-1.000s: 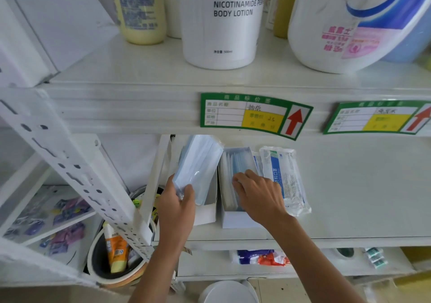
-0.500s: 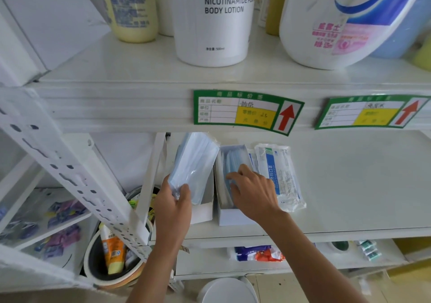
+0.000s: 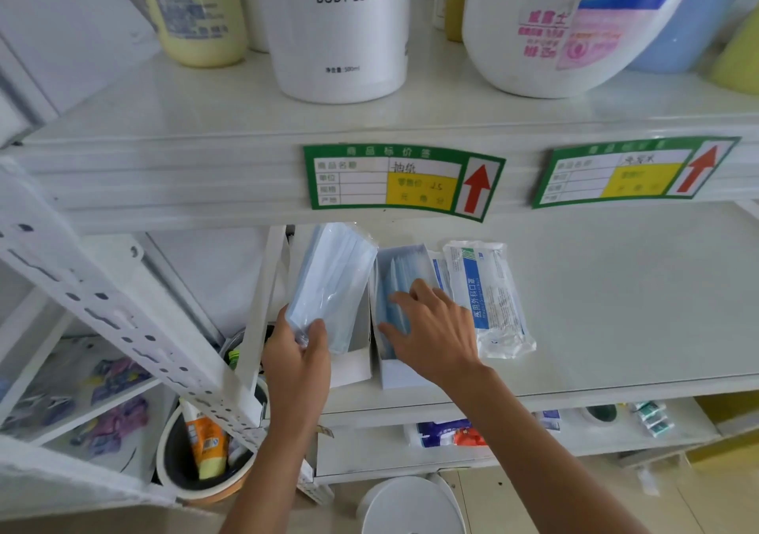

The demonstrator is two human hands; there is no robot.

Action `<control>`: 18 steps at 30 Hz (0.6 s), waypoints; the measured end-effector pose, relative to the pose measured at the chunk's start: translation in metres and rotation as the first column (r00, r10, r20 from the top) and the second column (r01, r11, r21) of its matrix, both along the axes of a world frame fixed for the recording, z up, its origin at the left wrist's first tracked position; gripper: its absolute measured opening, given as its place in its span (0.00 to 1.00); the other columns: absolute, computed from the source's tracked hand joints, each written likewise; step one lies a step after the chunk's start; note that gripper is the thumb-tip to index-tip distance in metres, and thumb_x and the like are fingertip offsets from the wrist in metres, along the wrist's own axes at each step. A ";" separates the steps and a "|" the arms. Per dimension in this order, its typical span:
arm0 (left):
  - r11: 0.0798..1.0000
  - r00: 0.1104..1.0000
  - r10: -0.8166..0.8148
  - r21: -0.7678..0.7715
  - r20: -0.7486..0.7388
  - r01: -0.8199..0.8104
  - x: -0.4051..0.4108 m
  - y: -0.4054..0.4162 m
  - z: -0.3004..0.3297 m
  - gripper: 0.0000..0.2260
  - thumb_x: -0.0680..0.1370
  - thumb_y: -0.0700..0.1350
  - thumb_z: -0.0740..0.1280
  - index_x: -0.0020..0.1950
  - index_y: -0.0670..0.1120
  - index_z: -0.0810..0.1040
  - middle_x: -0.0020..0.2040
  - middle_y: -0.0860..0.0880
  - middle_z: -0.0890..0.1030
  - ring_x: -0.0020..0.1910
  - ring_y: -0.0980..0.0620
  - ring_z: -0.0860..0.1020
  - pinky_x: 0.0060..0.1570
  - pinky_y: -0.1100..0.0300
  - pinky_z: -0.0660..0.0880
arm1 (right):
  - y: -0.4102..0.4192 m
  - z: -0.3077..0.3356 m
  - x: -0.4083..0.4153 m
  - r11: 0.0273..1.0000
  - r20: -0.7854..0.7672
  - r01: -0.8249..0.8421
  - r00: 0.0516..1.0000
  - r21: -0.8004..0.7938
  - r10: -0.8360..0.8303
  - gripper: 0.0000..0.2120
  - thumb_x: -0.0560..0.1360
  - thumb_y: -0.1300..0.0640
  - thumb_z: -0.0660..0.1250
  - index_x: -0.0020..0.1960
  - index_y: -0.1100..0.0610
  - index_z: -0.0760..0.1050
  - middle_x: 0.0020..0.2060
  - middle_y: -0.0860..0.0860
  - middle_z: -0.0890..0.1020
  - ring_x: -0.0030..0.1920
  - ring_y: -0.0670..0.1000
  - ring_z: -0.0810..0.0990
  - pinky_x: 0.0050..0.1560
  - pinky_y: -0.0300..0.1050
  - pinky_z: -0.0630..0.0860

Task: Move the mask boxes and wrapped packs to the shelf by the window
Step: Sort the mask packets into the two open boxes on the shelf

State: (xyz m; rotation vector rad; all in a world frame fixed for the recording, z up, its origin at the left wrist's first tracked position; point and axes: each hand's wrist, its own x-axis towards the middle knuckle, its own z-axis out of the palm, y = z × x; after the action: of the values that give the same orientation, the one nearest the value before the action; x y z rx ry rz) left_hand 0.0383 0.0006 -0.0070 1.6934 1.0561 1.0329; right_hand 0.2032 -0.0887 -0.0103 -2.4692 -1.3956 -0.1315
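My left hand point(image 3: 296, 363) grips the near end of a clear-wrapped stack of blue masks point(image 3: 332, 283), tilted up out of an open white box point(image 3: 354, 365) on the middle shelf point(image 3: 616, 307). Beside it stands a second open white box point(image 3: 400, 377) holding blue masks point(image 3: 394, 283). My right hand point(image 3: 435, 332) reaches into this second box, fingers spread on the masks inside. A flat wrapped pack point(image 3: 488, 295) with a blue and white label lies just right of that hand.
The shelf above carries a yellow bottle point(image 3: 193, 11), a white body lotion bottle point(image 3: 345, 28) and a large detergent jug point(image 3: 575, 24). Green price tags point(image 3: 402, 180) line its edge. A perforated white upright point(image 3: 102, 307) slants at left. A bucket point(image 3: 201, 463) sits below.
My right hand has slid further into the second box, its fingers spreading over the masks. My left hand still holds the wrapped stack in much the same place.
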 end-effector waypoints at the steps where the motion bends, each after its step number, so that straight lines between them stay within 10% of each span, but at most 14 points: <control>1: 1.000 1.000 0.002 0.004 0.002 -0.002 0.001 -0.001 0.000 0.02 0.80 0.37 0.67 0.50 0.43 0.77 0.40 0.41 0.81 0.35 0.51 0.77 0.30 0.68 0.72 | -0.001 -0.001 0.001 0.999 -0.006 -0.039 0.999 -0.007 0.039 0.22 0.78 0.39 0.67 0.69 0.47 0.75 0.53 0.47 0.76 0.49 0.51 0.79 0.37 0.45 0.72; 18: 1.000 0.999 0.008 0.015 0.035 -0.009 -0.001 0.001 0.001 0.08 0.78 0.44 0.65 0.57 0.46 0.77 0.45 0.51 0.82 0.41 0.62 0.80 0.33 0.73 0.74 | 0.008 -0.003 0.003 0.998 -0.039 -0.017 0.999 -0.053 0.015 0.15 0.83 0.47 0.56 0.58 0.50 0.80 0.50 0.47 0.75 0.44 0.51 0.76 0.35 0.45 0.68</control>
State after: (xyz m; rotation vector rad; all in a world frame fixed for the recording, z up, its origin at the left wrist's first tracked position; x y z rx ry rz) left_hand 0.0376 0.0015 -0.0060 1.6784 1.0364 1.0743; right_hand 0.2058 -0.0808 -0.0137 -2.4889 -1.4200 -0.0433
